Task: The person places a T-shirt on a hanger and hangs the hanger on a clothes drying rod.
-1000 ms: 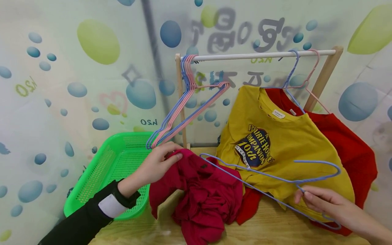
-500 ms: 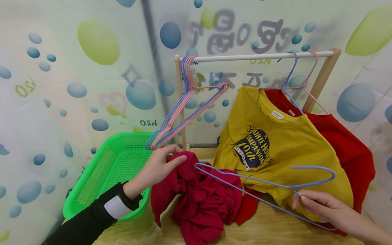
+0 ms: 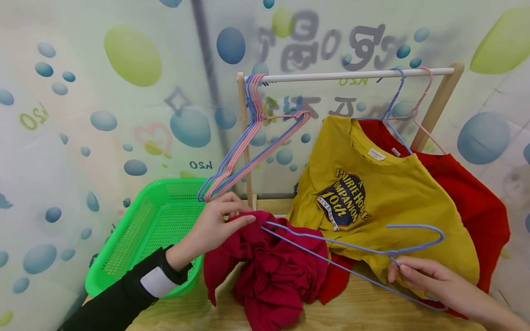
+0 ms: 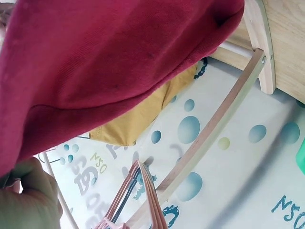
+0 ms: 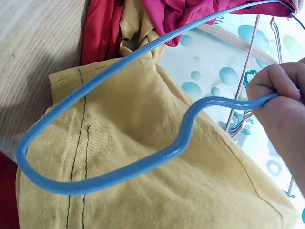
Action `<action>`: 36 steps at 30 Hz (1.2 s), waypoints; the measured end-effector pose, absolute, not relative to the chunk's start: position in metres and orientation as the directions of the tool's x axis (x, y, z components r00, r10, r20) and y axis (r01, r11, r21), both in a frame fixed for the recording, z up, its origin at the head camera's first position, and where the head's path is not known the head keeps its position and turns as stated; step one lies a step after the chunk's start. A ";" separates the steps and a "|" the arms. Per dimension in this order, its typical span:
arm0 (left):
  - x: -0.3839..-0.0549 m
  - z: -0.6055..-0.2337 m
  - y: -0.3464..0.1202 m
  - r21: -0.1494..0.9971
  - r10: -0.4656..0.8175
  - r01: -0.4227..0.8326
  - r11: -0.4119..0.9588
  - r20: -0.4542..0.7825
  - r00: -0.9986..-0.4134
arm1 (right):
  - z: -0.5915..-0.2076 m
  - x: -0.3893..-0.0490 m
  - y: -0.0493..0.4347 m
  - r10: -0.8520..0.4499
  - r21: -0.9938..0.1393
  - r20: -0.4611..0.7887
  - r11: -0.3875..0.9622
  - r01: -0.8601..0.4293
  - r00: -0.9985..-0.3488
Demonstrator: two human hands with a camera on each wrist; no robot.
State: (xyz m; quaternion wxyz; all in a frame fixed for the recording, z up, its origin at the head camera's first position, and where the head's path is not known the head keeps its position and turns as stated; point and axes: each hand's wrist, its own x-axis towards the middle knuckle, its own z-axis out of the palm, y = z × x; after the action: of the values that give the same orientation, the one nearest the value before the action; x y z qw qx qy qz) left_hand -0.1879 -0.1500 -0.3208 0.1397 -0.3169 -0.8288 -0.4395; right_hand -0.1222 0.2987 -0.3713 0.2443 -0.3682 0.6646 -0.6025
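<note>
My left hand (image 3: 219, 225) pinches the upper edge of a crumpled crimson garment (image 3: 281, 266), which drapes down onto the wooden table. In the left wrist view the crimson cloth (image 4: 119, 57) hangs in front of the fingers. My right hand (image 3: 426, 276) grips a blue hanger (image 3: 331, 240) near the base of its hook, which points right. The hanger's far end reaches the garment close to my left thumb and overlaps the cloth there. In the right wrist view the blue hanger (image 5: 119, 174) crosses in front of yellow fabric (image 5: 133, 119), with my fingers (image 5: 274, 81) curled on it.
A rack with a white rod (image 3: 323, 77) stands behind. Several blue and pink hangers (image 3: 254, 119) hang at its left end. A yellow T-shirt (image 3: 393, 184) and a red shirt (image 3: 476, 216) hang at the right. A green basket (image 3: 124, 230) stands left on the table (image 3: 356, 312).
My right hand has moved the hanger leftward, and its far end now overlaps the crimson garment's upper edge. My left hand keeps its pinch and has shifted slightly right.
</note>
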 end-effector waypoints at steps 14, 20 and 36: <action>-0.186 -0.325 -0.145 0.468 0.523 0.801 0.374 0.606 -0.599 | -0.370 -0.126 0.276 -0.743 -0.957 0.164 0.041 -0.289 -0.649; -0.185 -0.324 -0.143 0.414 0.583 0.852 0.321 0.623 -0.522 | -0.369 -0.129 0.267 -0.738 -0.943 0.173 0.068 -0.327 -0.652; -0.186 -0.326 -0.139 0.221 0.653 0.922 0.318 0.654 -0.382 | -0.363 -0.132 0.249 -0.692 -0.920 0.206 0.103 -0.378 -0.692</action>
State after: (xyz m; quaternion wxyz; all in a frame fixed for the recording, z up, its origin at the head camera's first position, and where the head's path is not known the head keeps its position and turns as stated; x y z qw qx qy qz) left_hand -0.1859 -0.1391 -0.3258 0.2303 -0.5061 -0.7783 -0.2917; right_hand -0.1321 0.2491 -0.3626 0.1401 -0.3667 0.7294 -0.5602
